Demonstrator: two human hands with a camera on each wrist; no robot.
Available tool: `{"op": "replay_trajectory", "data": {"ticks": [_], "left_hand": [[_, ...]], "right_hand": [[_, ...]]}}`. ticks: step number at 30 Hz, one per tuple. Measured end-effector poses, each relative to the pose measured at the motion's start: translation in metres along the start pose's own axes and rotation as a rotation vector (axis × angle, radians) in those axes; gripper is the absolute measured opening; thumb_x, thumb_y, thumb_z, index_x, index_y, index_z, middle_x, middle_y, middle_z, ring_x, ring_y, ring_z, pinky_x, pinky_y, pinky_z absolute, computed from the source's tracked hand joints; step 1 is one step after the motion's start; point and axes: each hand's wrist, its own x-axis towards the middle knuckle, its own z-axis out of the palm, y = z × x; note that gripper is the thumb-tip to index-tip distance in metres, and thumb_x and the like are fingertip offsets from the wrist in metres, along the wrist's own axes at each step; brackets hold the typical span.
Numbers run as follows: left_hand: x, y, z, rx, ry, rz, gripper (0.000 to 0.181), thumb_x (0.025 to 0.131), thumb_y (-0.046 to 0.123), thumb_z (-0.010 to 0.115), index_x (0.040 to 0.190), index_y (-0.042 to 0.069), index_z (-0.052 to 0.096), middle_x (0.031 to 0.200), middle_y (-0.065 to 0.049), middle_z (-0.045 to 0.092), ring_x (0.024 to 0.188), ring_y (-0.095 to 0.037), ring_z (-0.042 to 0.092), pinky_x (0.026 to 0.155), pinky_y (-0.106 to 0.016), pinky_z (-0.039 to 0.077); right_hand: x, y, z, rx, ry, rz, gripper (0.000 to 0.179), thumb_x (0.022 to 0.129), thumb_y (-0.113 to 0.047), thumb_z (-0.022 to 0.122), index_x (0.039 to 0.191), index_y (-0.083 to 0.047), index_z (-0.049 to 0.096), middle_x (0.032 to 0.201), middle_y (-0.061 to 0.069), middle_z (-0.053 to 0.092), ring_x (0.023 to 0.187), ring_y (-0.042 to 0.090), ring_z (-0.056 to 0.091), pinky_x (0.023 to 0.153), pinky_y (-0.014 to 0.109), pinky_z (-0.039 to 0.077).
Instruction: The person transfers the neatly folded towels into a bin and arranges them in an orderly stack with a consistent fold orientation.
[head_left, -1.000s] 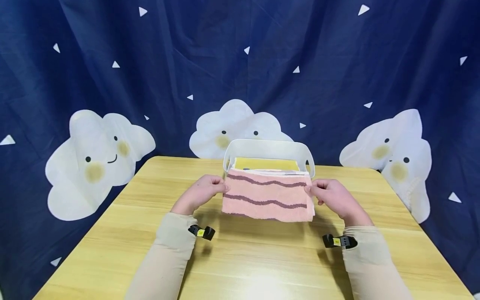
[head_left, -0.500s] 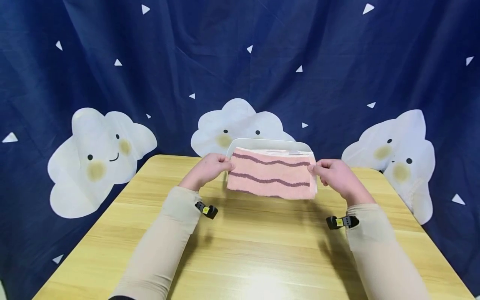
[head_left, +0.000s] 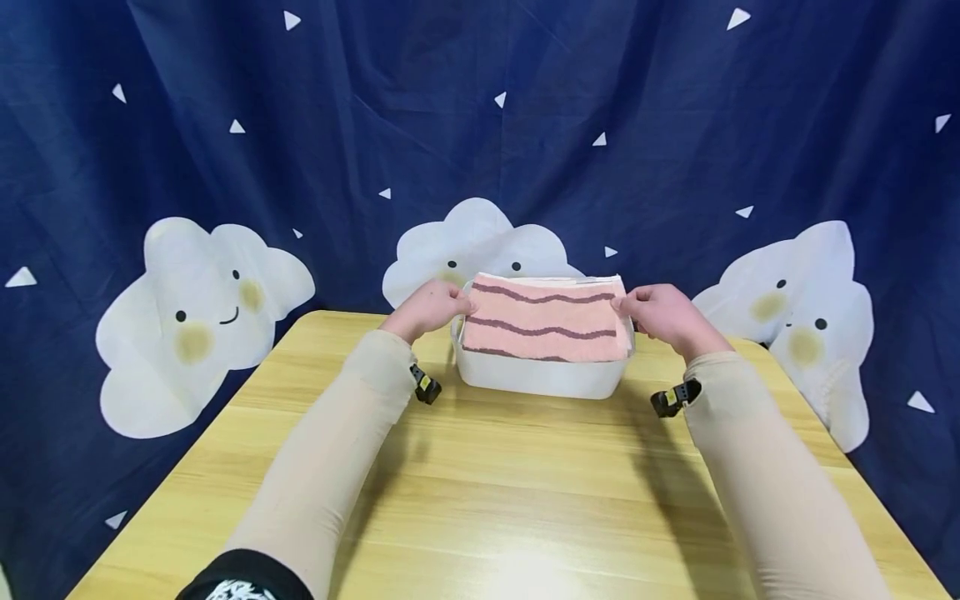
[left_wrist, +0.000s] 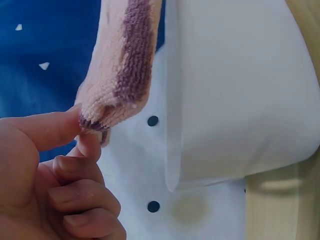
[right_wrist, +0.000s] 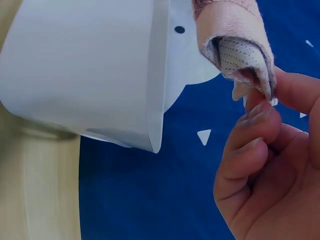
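Observation:
A folded pink towel [head_left: 543, 310] with wavy purple stripes hangs over the white bin [head_left: 536, 379], its lower edge overlapping the bin's front wall in the head view. At its left end, my left hand [head_left: 431, 307] pinches a corner between thumb and fingers. My right hand [head_left: 667, 315] pinches the opposite end. From the left wrist, the towel's thick fold [left_wrist: 135, 55] shows above the level of the bin's rim [left_wrist: 172, 125]. A pale dotted layer [right_wrist: 242, 57] shows inside the rolled end in the right wrist view. The bin's contents are hidden behind the towel.
The bin stands toward the back of a light wooden table [head_left: 525, 475]. Behind it hangs a dark blue curtain [head_left: 450, 108] with white clouds and small triangles. Each wrist carries a small black camera, the left one [head_left: 426, 385] near the bin's side.
Both hands have carried the towel forward and up, from in front of the bin to over it. The bin's front wall now shows, and the yellow item seen inside earlier is hidden.

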Motion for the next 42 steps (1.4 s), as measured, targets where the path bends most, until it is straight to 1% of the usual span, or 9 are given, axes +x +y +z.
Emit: {"op": "replay_trajectory", "data": {"ticks": [8, 11, 15, 20, 24, 30, 34, 39, 42], "left_hand": [[0.019, -0.004, 0.004, 0.070, 0.038, -0.047, 0.031, 0.095, 0.031, 0.063, 0.071, 0.012, 0.056, 0.071, 0.000, 0.045, 0.071, -0.020, 0.045, 0.065, -0.034, 0.037], [0.024, -0.008, 0.011, 0.095, 0.053, -0.069, 0.032, 0.096, 0.030, 0.063, 0.070, 0.012, 0.055, 0.068, 0.000, 0.045, 0.070, -0.020, 0.046, 0.064, -0.033, 0.038], [0.032, -0.008, 0.022, 0.151, 0.071, -0.100, 0.039, 0.097, 0.029, 0.063, 0.065, 0.013, 0.048, 0.060, 0.002, 0.039, 0.061, -0.018, 0.041, 0.058, -0.031, 0.036], [0.036, -0.005, 0.033, 0.212, 0.087, -0.164, 0.041, 0.098, 0.029, 0.063, 0.062, 0.015, 0.050, 0.057, 0.002, 0.041, 0.059, -0.018, 0.045, 0.058, -0.032, 0.039], [0.037, -0.004, 0.037, 0.246, 0.113, -0.207, 0.037, 0.098, 0.031, 0.064, 0.065, 0.015, 0.056, 0.062, 0.001, 0.049, 0.064, -0.019, 0.052, 0.061, -0.034, 0.042], [0.036, -0.007, 0.041, 0.318, 0.146, -0.180, 0.030, 0.097, 0.032, 0.063, 0.072, 0.015, 0.062, 0.072, -0.001, 0.059, 0.068, -0.020, 0.057, 0.062, -0.035, 0.045], [0.034, -0.006, 0.044, 0.363, 0.144, -0.166, 0.031, 0.097, 0.032, 0.062, 0.072, 0.014, 0.061, 0.070, -0.001, 0.058, 0.068, -0.022, 0.057, 0.063, -0.036, 0.045], [0.036, -0.006, 0.044, 0.417, 0.139, -0.143, 0.034, 0.100, 0.036, 0.060, 0.075, 0.013, 0.059, 0.072, -0.002, 0.056, 0.070, -0.022, 0.057, 0.065, -0.036, 0.045], [0.037, -0.009, 0.042, 0.397, 0.137, -0.111, 0.032, 0.101, 0.038, 0.059, 0.082, 0.013, 0.061, 0.078, -0.003, 0.060, 0.074, -0.021, 0.058, 0.068, -0.036, 0.046]], "right_hand": [[0.030, 0.001, 0.007, -0.019, -0.036, 0.057, 0.038, 0.104, -0.039, 0.054, 0.107, -0.004, 0.066, 0.109, 0.012, 0.057, 0.097, 0.029, 0.051, 0.079, 0.040, 0.047], [0.038, 0.006, 0.012, -0.020, -0.041, 0.068, 0.037, 0.104, -0.037, 0.055, 0.100, -0.002, 0.065, 0.088, 0.009, 0.057, 0.082, 0.026, 0.053, 0.071, 0.038, 0.046], [0.044, 0.015, 0.020, -0.047, -0.026, 0.076, 0.037, 0.103, -0.034, 0.056, 0.087, -0.001, 0.060, 0.062, 0.001, 0.044, 0.060, 0.022, 0.046, 0.058, 0.036, 0.038], [0.050, 0.021, 0.031, -0.134, 0.014, 0.091, 0.040, 0.101, -0.032, 0.058, 0.069, -0.009, 0.050, 0.060, -0.001, 0.040, 0.059, 0.020, 0.043, 0.056, 0.034, 0.037], [0.051, 0.018, 0.036, -0.200, 0.039, 0.088, 0.041, 0.099, -0.033, 0.059, 0.064, -0.012, 0.047, 0.060, -0.001, 0.034, 0.060, 0.021, 0.038, 0.057, 0.035, 0.035], [0.048, 0.014, 0.043, -0.264, 0.067, 0.095, 0.043, 0.098, -0.032, 0.061, 0.063, -0.012, 0.047, 0.059, -0.001, 0.032, 0.059, 0.022, 0.038, 0.056, 0.036, 0.034], [0.048, 0.012, 0.048, -0.347, 0.059, 0.109, 0.037, 0.098, -0.032, 0.059, 0.067, -0.012, 0.058, 0.063, 0.002, 0.044, 0.066, 0.025, 0.048, 0.057, 0.037, 0.038], [0.047, 0.009, 0.051, -0.477, 0.056, 0.072, 0.038, 0.101, -0.033, 0.057, 0.069, -0.013, 0.061, 0.068, 0.005, 0.052, 0.073, 0.028, 0.055, 0.061, 0.040, 0.043], [0.045, 0.008, 0.049, -0.504, 0.067, 0.028, 0.036, 0.101, -0.031, 0.054, 0.071, -0.011, 0.060, 0.069, 0.005, 0.054, 0.074, 0.029, 0.055, 0.065, 0.042, 0.043]]}}
